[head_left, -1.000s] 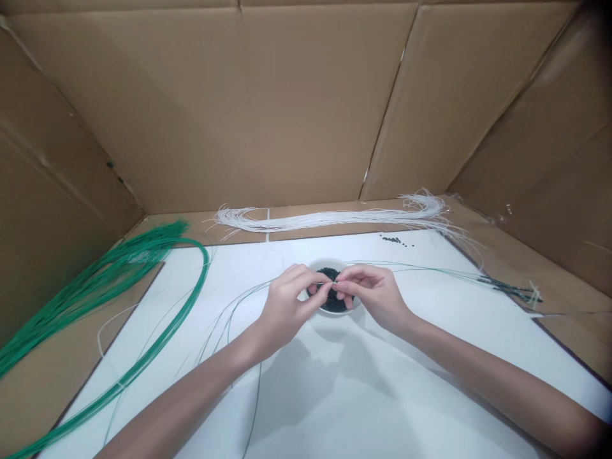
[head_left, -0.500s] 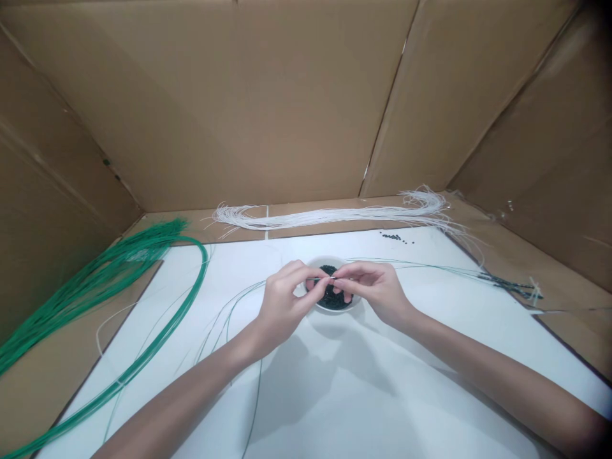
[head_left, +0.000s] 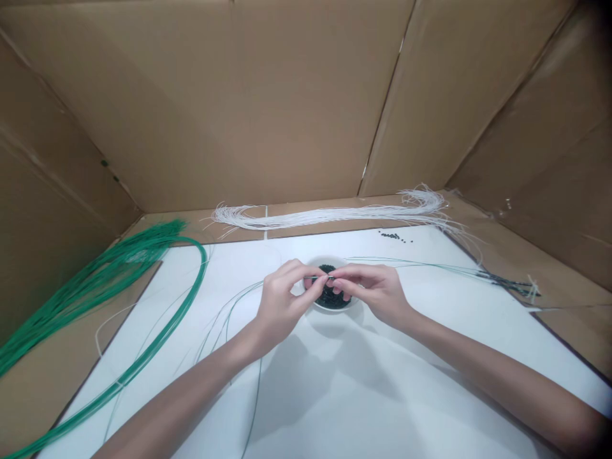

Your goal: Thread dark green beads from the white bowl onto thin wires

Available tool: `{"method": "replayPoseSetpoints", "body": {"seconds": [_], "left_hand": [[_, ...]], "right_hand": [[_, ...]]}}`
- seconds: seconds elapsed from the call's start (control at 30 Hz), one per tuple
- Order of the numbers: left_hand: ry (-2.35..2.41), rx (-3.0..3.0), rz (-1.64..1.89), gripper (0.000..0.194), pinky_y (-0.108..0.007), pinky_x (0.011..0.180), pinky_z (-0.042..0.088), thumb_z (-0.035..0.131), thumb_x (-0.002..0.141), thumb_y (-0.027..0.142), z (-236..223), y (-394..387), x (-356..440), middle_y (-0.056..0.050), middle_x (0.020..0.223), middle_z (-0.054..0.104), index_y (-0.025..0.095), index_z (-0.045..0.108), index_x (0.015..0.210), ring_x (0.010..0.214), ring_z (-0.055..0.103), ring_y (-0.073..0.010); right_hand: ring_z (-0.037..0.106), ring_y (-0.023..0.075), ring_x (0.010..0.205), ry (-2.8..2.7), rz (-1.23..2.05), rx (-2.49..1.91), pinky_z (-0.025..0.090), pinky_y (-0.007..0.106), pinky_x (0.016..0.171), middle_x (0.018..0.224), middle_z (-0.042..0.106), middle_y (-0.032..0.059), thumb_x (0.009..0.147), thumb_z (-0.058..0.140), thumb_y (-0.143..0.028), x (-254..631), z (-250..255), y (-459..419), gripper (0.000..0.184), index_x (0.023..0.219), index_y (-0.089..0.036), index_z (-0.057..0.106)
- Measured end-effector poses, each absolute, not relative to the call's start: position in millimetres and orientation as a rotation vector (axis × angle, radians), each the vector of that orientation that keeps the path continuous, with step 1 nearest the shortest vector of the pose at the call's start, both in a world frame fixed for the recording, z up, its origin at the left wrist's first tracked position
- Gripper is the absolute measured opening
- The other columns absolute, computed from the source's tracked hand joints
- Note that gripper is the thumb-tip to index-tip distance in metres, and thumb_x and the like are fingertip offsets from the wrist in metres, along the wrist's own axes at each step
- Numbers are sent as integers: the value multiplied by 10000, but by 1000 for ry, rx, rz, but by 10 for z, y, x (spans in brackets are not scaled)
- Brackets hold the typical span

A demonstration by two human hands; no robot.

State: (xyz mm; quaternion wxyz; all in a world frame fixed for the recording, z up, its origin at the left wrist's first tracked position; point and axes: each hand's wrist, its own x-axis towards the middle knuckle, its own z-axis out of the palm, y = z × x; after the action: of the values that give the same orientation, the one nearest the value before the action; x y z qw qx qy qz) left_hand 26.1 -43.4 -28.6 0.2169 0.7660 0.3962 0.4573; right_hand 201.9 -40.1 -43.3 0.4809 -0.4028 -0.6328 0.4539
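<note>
My left hand point(head_left: 285, 294) pinches a thin green string between thumb and forefinger, and a short piece of it shows inside the pinch. My right hand point(head_left: 375, 288) is closed in a pinch as well, its fingertips meeting the left ones. What it grips at the string's end is too small to name. Just beneath both hands stands a white bowl point(head_left: 336, 310) full of dark beads point(head_left: 329, 297), partly covered by the fingers. Loose green strings point(head_left: 234, 301) trail from the left hand across the white board point(head_left: 354, 408).
A big coil of green string point(head_left: 186, 299) lies at left. Along the back stretches a bundle of white strings point(head_left: 325, 218). Several loose beads point(head_left: 392, 236) lie near the board's far edge. Tied strings with dark beads point(head_left: 509, 284) rest at right. Cardboard walls point(head_left: 248, 102) enclose the area.
The fingertips have shifted very slightly, both hands still pinched together over the bowl. The view has moved a little; everything else lies as before.
</note>
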Motion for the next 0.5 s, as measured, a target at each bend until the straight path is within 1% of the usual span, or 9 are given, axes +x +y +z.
{"method": "replayPoseSetpoints", "body": {"seconds": [0.17, 0.5], "left_hand": [[1068, 2133, 1267, 109, -218, 596, 391, 542, 792, 211, -279, -442, 268, -9, 635, 546, 165, 632, 751, 610, 478, -99], [1070, 2173, 1259, 113, -227, 593, 397, 536, 790, 218, -297, -429, 260, -14, 631, 553, 171, 632, 755, 607, 482, -107]], "right_hand": [[604, 136, 588, -1496, 1052, -993, 527, 233, 470, 710, 681, 51, 670, 670, -303, 1994, -413, -419, 159, 755, -172, 700], [603, 131, 591, -1492, 1048, -980, 531, 230, 476, 713, 678, 46, 686, 660, -286, 2022, -440, -420, 143, 778, -183, 696]]}}
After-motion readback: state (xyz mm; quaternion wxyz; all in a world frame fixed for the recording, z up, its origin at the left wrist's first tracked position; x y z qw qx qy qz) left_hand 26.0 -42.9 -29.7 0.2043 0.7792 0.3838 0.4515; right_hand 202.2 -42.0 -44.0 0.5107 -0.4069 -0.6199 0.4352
